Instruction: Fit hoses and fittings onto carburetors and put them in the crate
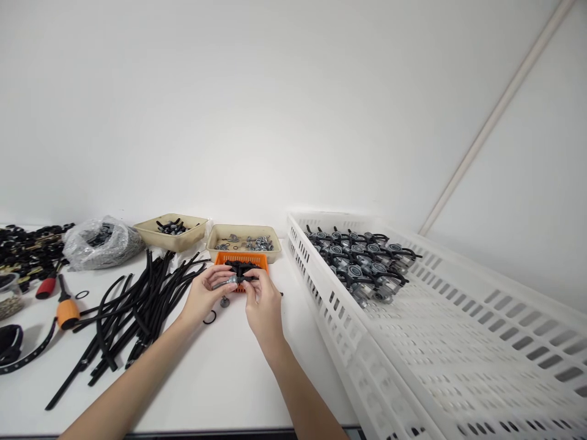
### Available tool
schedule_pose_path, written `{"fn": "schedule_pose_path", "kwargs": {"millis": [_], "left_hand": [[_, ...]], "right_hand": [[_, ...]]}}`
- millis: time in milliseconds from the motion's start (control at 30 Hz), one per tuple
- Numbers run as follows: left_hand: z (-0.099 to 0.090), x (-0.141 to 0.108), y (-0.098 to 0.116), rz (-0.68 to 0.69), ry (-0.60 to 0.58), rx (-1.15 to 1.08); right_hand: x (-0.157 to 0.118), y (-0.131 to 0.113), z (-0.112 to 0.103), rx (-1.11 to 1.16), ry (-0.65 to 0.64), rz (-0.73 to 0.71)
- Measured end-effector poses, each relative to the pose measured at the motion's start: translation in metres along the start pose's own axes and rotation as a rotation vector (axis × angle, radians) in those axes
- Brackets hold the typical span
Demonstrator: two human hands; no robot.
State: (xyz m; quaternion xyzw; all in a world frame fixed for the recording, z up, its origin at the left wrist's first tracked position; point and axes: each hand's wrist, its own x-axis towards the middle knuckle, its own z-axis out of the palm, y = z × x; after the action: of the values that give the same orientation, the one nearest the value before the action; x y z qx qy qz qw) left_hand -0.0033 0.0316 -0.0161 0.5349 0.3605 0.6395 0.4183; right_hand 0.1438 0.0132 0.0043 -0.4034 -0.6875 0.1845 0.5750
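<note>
My left hand (205,296) is closed on a small grey metal part (232,280), pinched at its fingertips. Facing it, my right hand (262,302) pinches a black piece (246,278) against the metal part's right side. Both hands are over the front of an orange basket (262,259) that holds black parts. Just below them a small metal piece (224,302) and a black ring (210,317) lie on the white table (220,379).
Black tubes (151,299) lie left of my hands, beside an orange-handled tool (67,310) and a red-handled one (46,287). Behind stand two beige trays (183,242) and a plastic bag (82,250). A white crate (330,318) with metal assemblies (362,260) stands right.
</note>
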Motion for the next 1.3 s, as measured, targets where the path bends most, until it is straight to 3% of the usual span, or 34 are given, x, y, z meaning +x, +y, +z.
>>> {"fn": "schedule_pose_path", "kwargs": {"millis": [1300], "left_hand": [[-0.001,0.0007,0.0019,-0.003,-0.016,0.009]], "right_hand": [[-0.0012,-0.004,-0.0004,-0.066,0.036,-0.052]]}}
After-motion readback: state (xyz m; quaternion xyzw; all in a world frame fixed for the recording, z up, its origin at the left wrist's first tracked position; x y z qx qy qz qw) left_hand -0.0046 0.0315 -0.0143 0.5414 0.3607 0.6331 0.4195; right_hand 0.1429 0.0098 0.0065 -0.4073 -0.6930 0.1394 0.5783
